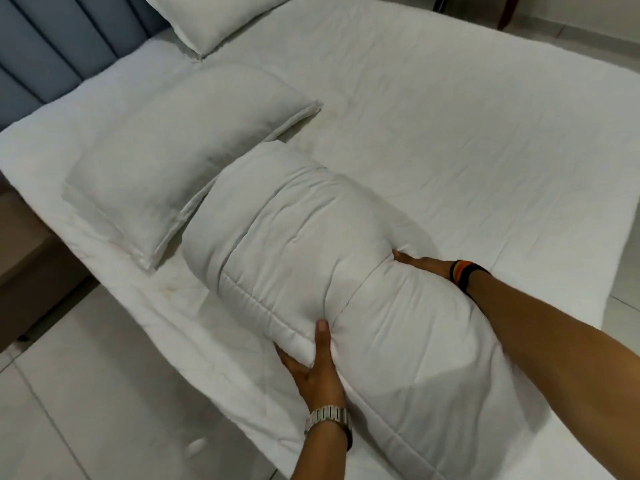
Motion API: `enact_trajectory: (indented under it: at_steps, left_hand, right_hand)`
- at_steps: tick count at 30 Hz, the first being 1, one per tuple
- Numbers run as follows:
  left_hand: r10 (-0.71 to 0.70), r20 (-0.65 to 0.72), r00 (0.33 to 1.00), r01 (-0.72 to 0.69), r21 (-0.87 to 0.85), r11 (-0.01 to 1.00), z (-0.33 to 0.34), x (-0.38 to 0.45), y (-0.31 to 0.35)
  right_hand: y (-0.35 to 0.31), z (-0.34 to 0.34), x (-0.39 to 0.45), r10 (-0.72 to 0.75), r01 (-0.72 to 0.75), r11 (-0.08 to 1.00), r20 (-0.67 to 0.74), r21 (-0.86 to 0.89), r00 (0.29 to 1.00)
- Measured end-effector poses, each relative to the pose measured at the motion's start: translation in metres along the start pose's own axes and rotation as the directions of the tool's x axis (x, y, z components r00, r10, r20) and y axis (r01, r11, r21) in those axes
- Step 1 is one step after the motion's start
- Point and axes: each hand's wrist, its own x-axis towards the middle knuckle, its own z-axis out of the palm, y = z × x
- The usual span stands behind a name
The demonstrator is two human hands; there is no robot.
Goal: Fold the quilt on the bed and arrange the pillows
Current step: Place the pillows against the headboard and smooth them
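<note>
A white quilt point(311, 244) lies folded into a thick bundle on the near side of the bed point(485, 133). My left hand point(315, 365) grips its near edge, thumb on top and fingers underneath. My right hand point(420, 263) presses into the bundle's far side, fingers mostly buried in the fabric. One white pillow point(180, 161) lies flat just left of the quilt, its corner touching the bundle. A second white pillow point(214, 19) leans near the headboard at the top.
A blue padded headboard point(52, 46) runs along the upper left. White floor tiles point(86, 393) lie at lower left, with a brown bedside unit point(24, 265) at the left edge. A dark wooden furniture leg point(507, 12) stands at the top right.
</note>
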Motion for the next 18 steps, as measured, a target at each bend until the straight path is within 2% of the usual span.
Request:
enact_trajectory:
  at_steps: [4, 9, 14, 18]
  left_hand:
    - [0.028, 0.07, 0.997, -0.023, -0.066, 0.998, -0.014, -0.013, 0.045]
    - [0.199, 0.202, 0.959, -0.192, -0.053, 0.98, -0.042, 0.007, 0.139]
    - [0.433, 0.384, 0.816, -0.475, 0.017, 0.88, -0.07, 0.062, 0.276]
    - [0.536, 0.453, 0.712, -0.62, 0.046, 0.784, -0.106, 0.119, 0.39]
  right_hand:
    - [-0.031, 0.019, -0.038, -0.086, 0.089, 0.994, -0.041, 0.068, 0.995]
    - [-0.095, 0.034, -0.07, -0.155, 0.2, 0.965, -0.25, 0.167, 0.956]
    - [-0.198, 0.065, -0.078, -0.249, 0.373, 0.901, -0.442, 0.22, 0.862]
    - [-0.297, 0.123, -0.072, -0.418, 0.543, 0.836, -0.558, 0.071, 0.716]
